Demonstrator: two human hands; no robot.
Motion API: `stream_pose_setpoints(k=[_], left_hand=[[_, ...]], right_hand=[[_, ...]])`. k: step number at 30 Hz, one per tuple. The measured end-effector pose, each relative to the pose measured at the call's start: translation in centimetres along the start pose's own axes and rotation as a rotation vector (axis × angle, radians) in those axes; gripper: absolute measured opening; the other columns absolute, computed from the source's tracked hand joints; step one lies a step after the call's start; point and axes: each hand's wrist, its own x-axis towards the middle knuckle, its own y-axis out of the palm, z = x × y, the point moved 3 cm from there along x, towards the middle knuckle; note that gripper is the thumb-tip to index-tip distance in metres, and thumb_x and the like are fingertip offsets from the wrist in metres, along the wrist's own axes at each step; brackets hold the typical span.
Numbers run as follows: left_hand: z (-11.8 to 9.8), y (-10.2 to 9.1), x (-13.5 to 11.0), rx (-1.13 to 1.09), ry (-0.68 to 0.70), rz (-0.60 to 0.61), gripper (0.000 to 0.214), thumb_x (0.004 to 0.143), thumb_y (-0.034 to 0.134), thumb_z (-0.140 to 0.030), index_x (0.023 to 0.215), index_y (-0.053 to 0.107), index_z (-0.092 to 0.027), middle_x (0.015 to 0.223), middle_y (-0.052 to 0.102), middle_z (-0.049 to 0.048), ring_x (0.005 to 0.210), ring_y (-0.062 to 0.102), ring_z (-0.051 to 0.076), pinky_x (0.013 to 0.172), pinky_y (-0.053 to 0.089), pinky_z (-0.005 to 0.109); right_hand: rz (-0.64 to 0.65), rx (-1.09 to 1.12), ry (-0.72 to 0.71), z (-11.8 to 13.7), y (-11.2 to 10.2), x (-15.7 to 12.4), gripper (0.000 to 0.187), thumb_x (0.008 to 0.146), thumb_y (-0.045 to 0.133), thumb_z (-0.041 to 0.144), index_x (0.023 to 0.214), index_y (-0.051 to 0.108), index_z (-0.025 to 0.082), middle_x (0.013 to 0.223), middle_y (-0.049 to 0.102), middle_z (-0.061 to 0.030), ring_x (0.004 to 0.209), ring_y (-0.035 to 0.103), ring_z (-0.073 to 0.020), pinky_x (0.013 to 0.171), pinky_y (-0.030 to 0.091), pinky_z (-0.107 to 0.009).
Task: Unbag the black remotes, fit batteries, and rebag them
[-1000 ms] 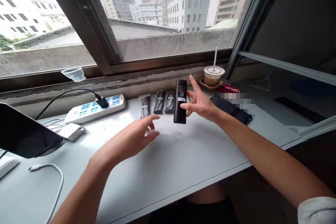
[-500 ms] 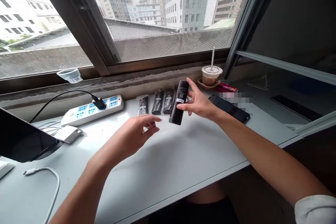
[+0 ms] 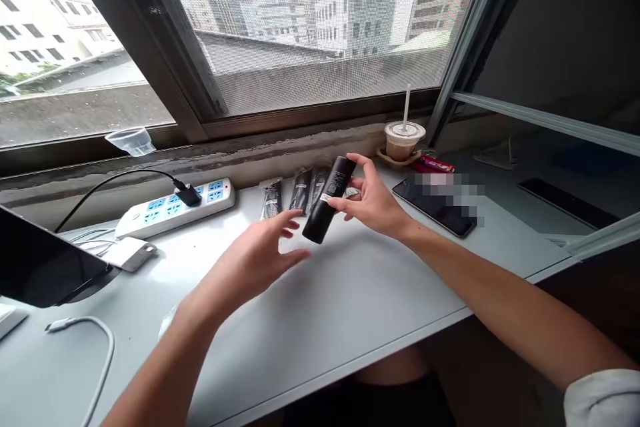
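Note:
My right hand [image 3: 373,203] grips a long black device [image 3: 327,203] that looks like a remote control, its face with small print and a white label towards me. It is held tilted above the desk, thumb on the near face. My left hand [image 3: 265,250] is open beside its lower end, thumb and fingers apart and not touching it. Behind lie several black items in clear plastic wrap, among them a left one [image 3: 272,199] and a middle one [image 3: 301,191]; another [image 3: 318,187] is partly hidden by the held device.
A white power strip [image 3: 175,208] with a black plug and a white charger [image 3: 131,253] lie to the left, near a dark screen [image 3: 45,260] and a white cable [image 3: 103,340]. At right are a phone [image 3: 435,207] and a lidded drink cup [image 3: 404,140]. Clear plastic [image 3: 167,321] shows beside my left forearm.
The black device has tilted further and its lower end has moved left, towards my left hand. My left fingers have spread from a near pinch. Clear plastic now shows beside my left forearm.

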Motion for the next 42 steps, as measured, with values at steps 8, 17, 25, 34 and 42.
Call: stream_pose_setpoints(k=[8, 17, 25, 34, 42], left_hand=[[3.0, -0.8, -1.7, 0.185, -0.037, 0.137, 0.065, 0.084, 0.076, -0.054, 0.143, 0.062, -0.032, 0.128, 0.074, 0.0087, 0.113, 0.072, 0.034, 0.088, 0.057, 0.040], [0.6, 0.3, -1.5, 0.191, 0.099, 0.133, 0.040, 0.094, 0.069, -0.043, 0.132, 0.069, -0.032, 0.117, 0.078, 0.0035, 0.100, 0.074, 0.027, 0.083, 0.053, 0.036], [-2.5, 0.2, -0.8, 0.151, 0.052, 0.124, 0.022, 0.096, 0.064, -0.037, 0.115, 0.073, -0.033, 0.098, 0.078, -0.0006, 0.086, 0.071, 0.023, 0.071, 0.047, 0.033], [-3.7, 0.3, -0.3, 0.328, -0.060, -0.054, 0.030, 0.096, 0.063, -0.045, 0.118, 0.069, -0.025, 0.103, 0.075, 0.0066, 0.087, 0.070, 0.029, 0.066, 0.042, 0.034], [-4.0, 0.9, -0.2, 0.048, -0.013, -0.107, 0.042, 0.092, 0.068, -0.059, 0.119, 0.070, -0.027, 0.102, 0.075, 0.0066, 0.084, 0.071, 0.028, 0.065, 0.048, 0.033]], right_hand=[[0.043, -0.077, 0.056, -0.3, -0.2, 0.1, 0.105, 0.081, 0.084, 0.038, 0.163, 0.019, 0.032, 0.130, 0.068, -0.0115, 0.077, 0.075, -0.0192, 0.047, 0.056, -0.024], [0.151, -0.029, 0.065, -0.7, 0.6, 0.0, 0.106, 0.081, 0.085, 0.040, 0.164, 0.019, 0.033, 0.132, 0.070, -0.0120, 0.076, 0.077, -0.0200, 0.044, 0.055, -0.024], [0.098, 0.029, 0.030, -0.8, 0.4, 0.3, 0.105, 0.077, 0.090, 0.045, 0.158, 0.024, 0.033, 0.128, 0.072, -0.0103, 0.080, 0.079, -0.0227, 0.050, 0.061, -0.027], [0.003, 0.196, 0.036, -0.5, 1.8, -0.8, 0.099, 0.077, 0.092, 0.044, 0.149, 0.025, 0.034, 0.129, 0.070, -0.0075, 0.082, 0.082, -0.0230, 0.089, 0.069, -0.053], [0.167, 0.155, 0.050, -0.4, 4.1, -2.3, 0.125, 0.076, 0.094, 0.032, 0.165, 0.007, 0.038, 0.142, 0.063, -0.0106, 0.102, 0.077, -0.0242, 0.090, 0.068, -0.044]])
